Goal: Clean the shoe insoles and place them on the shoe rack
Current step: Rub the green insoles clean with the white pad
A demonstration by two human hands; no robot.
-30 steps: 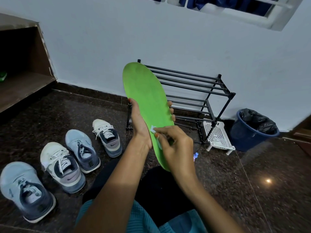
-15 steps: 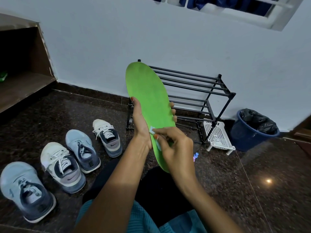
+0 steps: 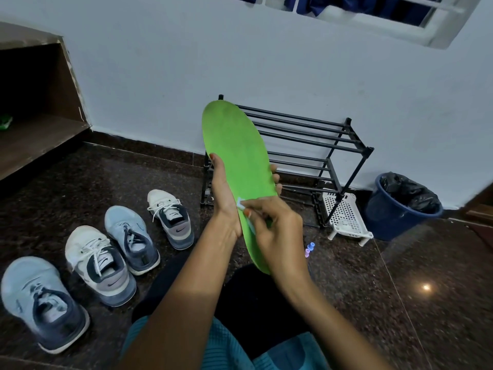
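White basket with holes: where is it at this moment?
The white basket stands on the floor at the right of the head view, by the right end of the black shoe rack, between it and the blue bin.

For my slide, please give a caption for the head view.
Left hand holds a green insole; right hand presses a small pale tool against it.

The insole (image 3: 234, 145) is bright green; the brush (image 3: 242, 203) is pale blue and white; the shoe rack (image 3: 306, 134) is black; two shoes (image 3: 130, 236) are light blue with navy heels; two other shoes (image 3: 98, 265) are white, grey and navy; the bin (image 3: 386, 220) is dark blue, its liner (image 3: 408, 190) black; the floor (image 3: 400, 303) is dark and speckled.
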